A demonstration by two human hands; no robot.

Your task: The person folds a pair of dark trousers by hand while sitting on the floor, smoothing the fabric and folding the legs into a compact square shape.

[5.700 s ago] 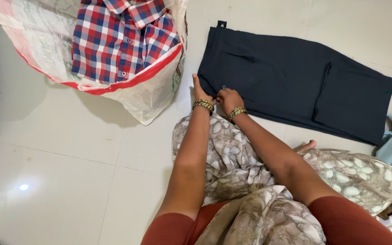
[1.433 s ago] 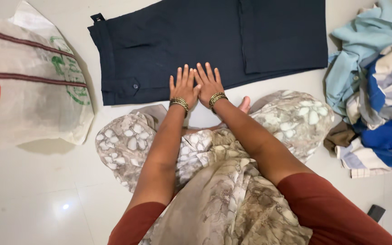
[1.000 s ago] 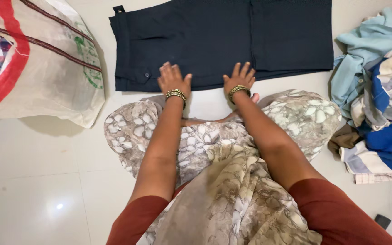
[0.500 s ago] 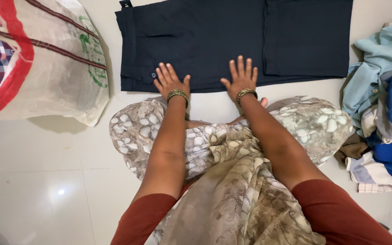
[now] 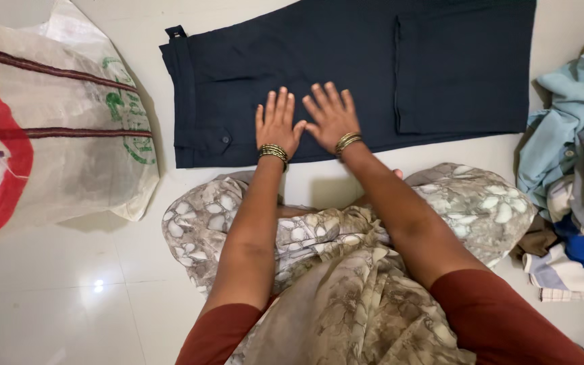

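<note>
Folded dark navy trousers (image 5: 373,61) lie flat on the white tiled floor in front of me, waistband and button to the left. My left hand (image 5: 277,124) and my right hand (image 5: 331,115) rest side by side, palms down and fingers spread, on the near edge of the trousers near the middle. Neither hand grips anything. Both wrists carry gold bangles. My knees under a floral beige garment sit just below the trousers.
A large white woven sack (image 5: 55,135) with a red rim and green print stands at the left, a checked shirt showing inside. A heap of light blue, dark blue and striped clothes (image 5: 576,176) lies at the right. Glossy floor tiles (image 5: 69,297) stretch at the lower left.
My hands, spread apart on the trousers half a second ago, have slid together to the middle. The view has shifted slightly to the right.
</note>
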